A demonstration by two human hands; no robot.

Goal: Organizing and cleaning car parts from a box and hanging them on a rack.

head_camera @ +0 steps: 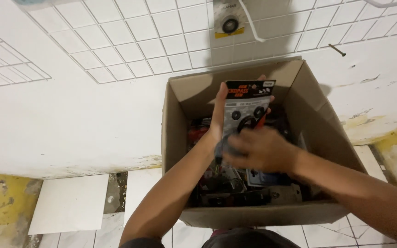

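Two bare forearms reach over the near wall of an open brown cardboard box [263,213] of dark hardware. The left hand [220,112] has its grip clamped on a flat black-and-grey blister pack [246,104] of round parts, held upright above the clutter. The right hand [263,149], blurred, covers the pack's lower edge; whether its grip is closed cannot be told. Lifting it well likely means supporting the card's base and keeping it clear of the box walls. The box stands on a stained white tiled floor [70,202], against a wall of small white tiles [129,41].
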